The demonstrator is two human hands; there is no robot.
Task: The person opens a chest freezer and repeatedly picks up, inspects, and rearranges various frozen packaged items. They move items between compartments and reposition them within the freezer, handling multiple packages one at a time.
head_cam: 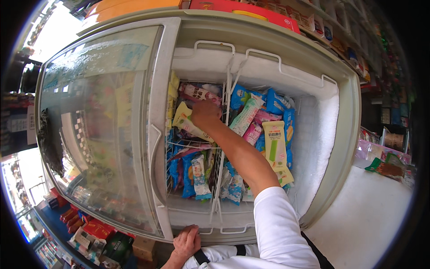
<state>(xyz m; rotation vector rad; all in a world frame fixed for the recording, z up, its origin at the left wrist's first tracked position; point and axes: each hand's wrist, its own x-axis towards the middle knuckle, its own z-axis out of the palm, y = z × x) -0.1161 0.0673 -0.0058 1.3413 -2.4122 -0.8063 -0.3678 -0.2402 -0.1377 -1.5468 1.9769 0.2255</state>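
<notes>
My right hand (205,115) reaches down into a chest freezer's left wire basket (224,101). It is against a pale yellow ice cream packet (188,120); its fingertips are hidden, so I cannot tell whether they grip it. Past the hand lies a pink-and-maroon ice cream wrapper (196,92). My left hand (186,239) rests with bent fingers at the front rim of the freezer (225,239). In the right basket, another yellow ice cream packet (275,144) lies on top, beside a green-and-white packet (247,114) and blue packets (277,101).
A sliding glass lid (100,127) with a curved handle (156,164) covers the freezer's left part. Thick frost (327,117) lines the walls. Red and orange boxes (242,11) stand behind the rim. Shelves of packaged goods (319,20) and a counter with boxes (100,232) flank it.
</notes>
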